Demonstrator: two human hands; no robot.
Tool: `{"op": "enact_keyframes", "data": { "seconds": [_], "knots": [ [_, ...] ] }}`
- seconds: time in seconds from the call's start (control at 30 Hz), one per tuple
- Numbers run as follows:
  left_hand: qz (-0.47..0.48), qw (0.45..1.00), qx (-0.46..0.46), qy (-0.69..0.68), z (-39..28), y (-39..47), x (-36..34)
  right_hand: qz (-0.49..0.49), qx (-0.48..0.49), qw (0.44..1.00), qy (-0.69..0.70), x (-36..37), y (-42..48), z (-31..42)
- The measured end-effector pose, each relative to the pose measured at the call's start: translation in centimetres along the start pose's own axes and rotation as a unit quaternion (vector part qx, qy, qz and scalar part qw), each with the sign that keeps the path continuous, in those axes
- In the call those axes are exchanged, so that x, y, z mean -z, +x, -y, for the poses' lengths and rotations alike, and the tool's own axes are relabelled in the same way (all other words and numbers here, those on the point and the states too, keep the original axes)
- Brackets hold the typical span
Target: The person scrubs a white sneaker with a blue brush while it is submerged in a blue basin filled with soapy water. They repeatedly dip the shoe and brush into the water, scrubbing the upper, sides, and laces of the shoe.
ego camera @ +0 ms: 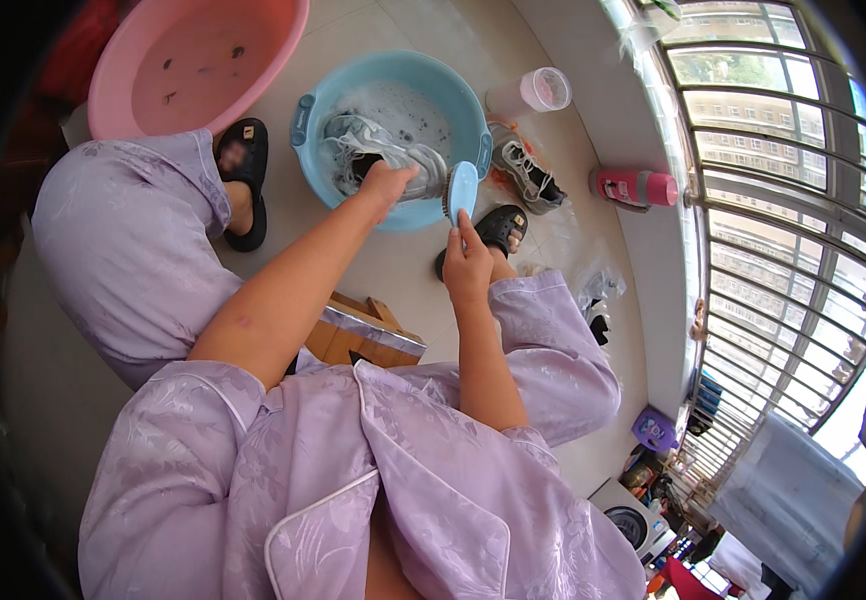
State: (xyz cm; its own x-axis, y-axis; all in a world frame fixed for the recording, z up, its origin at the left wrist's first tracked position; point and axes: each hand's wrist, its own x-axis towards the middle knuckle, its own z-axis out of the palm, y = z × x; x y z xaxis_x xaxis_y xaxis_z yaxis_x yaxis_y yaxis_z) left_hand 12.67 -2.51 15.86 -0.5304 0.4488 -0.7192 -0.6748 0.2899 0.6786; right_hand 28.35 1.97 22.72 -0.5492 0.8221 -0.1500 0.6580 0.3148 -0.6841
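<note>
A light-blue plastic basin (409, 66) on the floor holds sudsy water (410, 105). Inside it lies a wet grey lace-up sneaker (422, 161), tilted across the near side. My left hand (386, 189) grips the sneaker by its collar, the fingers partly hidden by the shoe opening. In my right hand (467, 259) is a blue-backed scrubbing brush (465, 186), held by its handle. The bristles face left, close to one end of the sneaker; whether they touch it I cannot tell. A second grey sneaker (527, 166) rests on the floor right of the basin.
A pink basin (279, 71) with water stands at upper left. Right of the blue basin are a clear plastic cup (549, 88), a pink bottle (639, 187) and clear plastic wrapping (602, 285). A wooden stool (373, 330) is below me. Window bars (770, 187) line the right side.
</note>
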Motion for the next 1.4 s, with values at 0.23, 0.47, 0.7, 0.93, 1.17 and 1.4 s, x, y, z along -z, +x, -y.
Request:
{"op": "enact_keyframes", "data": {
  "seconds": [0.23,0.47,0.7,0.93,1.17,1.4],
  "knots": [
    [0.056,0.989,-0.022,0.133,5.2,1.7,0.1,0.084,0.042,0.974,-0.207,0.6,-3.9,0.2],
    [0.113,0.979,-0.011,0.171,4.4,0.8,1.1,0.158,0.038,0.946,-0.281,-2.3,4.7,3.7],
    [0.132,0.988,0.058,0.055,5.3,0.8,1.9,0.237,0.073,0.924,-0.290,-2.5,5.8,4.2],
    [0.144,0.984,0.015,0.104,4.1,-0.4,1.6,0.164,0.036,0.956,-0.240,0.4,1.1,2.2],
    [0.085,0.994,0.027,0.064,4.8,-0.6,1.8,0.240,0.075,0.914,-0.318,-4.0,9.0,4.9],
    [0.135,0.985,0.032,0.104,5.5,0.2,1.6,0.166,0.002,0.952,-0.259,2.7,-2.8,-2.4]
  ]
}}
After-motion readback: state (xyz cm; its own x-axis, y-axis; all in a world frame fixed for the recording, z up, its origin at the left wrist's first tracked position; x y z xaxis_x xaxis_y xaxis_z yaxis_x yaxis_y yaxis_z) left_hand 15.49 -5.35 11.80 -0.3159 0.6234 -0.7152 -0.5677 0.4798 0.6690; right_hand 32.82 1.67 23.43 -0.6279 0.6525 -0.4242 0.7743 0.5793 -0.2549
